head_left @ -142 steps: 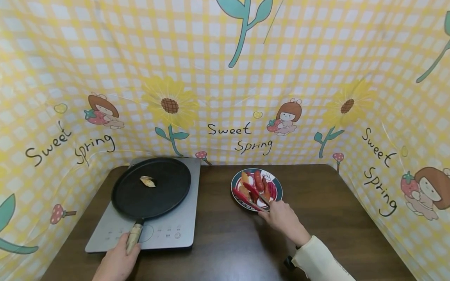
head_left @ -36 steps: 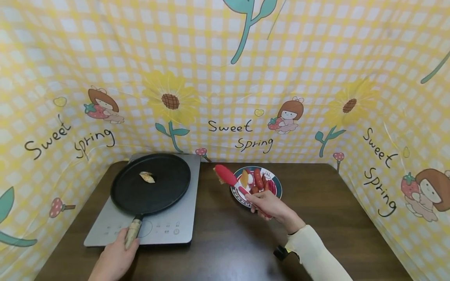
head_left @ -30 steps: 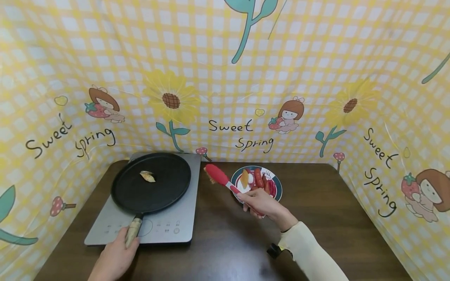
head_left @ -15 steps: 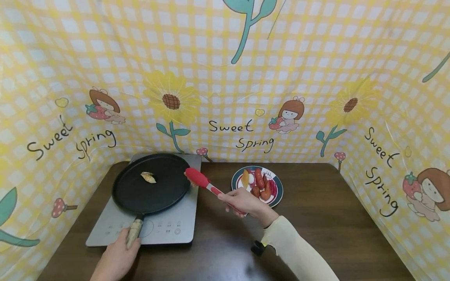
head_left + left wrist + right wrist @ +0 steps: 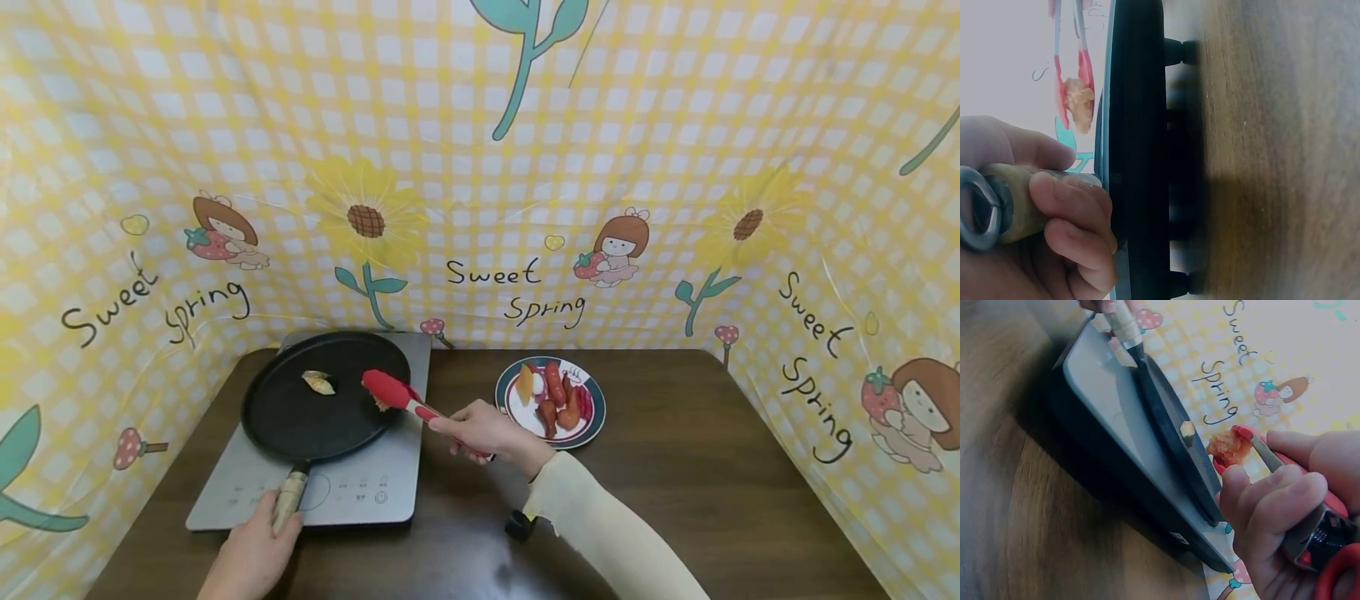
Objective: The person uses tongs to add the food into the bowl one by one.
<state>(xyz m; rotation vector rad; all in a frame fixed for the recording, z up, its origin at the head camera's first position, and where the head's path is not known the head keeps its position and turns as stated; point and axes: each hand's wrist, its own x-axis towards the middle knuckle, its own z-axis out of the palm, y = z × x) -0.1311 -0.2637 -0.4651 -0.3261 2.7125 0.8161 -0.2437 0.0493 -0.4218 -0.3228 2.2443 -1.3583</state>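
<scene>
A small golden-brown piece of food (image 5: 381,405) is pinched between the red tips of a pair of tongs (image 5: 397,394), held just above the right part of a round black pan (image 5: 300,421). The person's right hand (image 5: 483,430) has its fingers (image 5: 1272,512) curled round the tongs' handles, squeezing them together on the morsel. Half a second ago the tongs' tips were only at the pan's right rim, and a second ago they were between the pan and the plate, so the piece has travelled leftward from the plate and now hangs over the cooking surface, seemingly ready to be lowered. The left hand (image 5: 251,558) grips the pan's pale handle (image 5: 286,508), fingers wrapped round it, in the same place as before. Another pale piece of food (image 5: 318,382) lies on the pan, left of the tongs and apart from them. The pan sits on a flat grey induction cooker (image 5: 352,492) on a dark wooden table (image 5: 675,500). To the right, a green-rimmed plate (image 5: 596,417) holds sausages and other pieces. A yellow checked backdrop (image 5: 480,125) with sunflowers surrounds the table.
</scene>
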